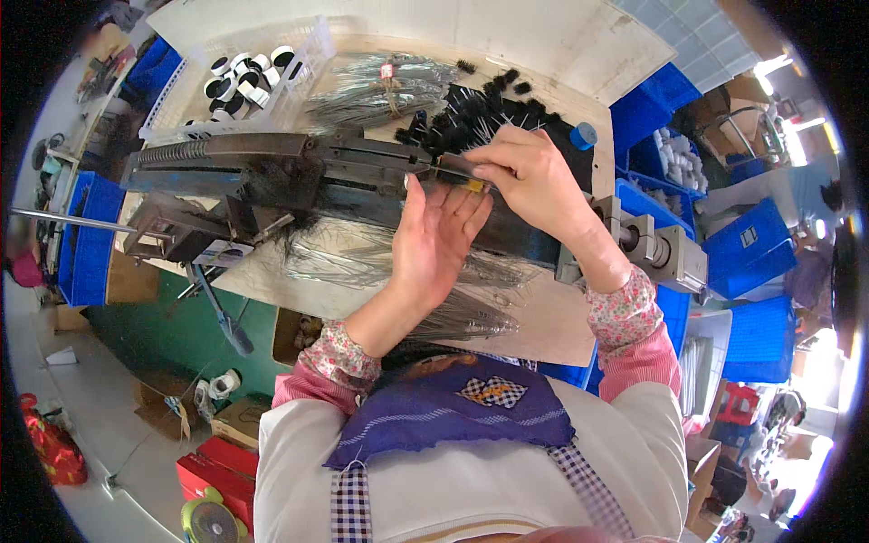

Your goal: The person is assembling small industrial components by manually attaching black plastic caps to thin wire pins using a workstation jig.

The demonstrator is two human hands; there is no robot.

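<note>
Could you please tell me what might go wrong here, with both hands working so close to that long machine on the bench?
The left hand and right hand meet right on the dark metal machine, so fingers could get nipped if a part moves. Loose black bristles cling around the machine and might foul it. The wire bundles near the bench edge, under the forearms, could be nudged off.

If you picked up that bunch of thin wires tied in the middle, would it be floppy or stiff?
Probably a bit springy: the wire bundle is made of long thin strands that fan out past its tie. It looks light for its size. The tie likely keeps it together, though loose ends might snag the black brushes beside it.
</note>
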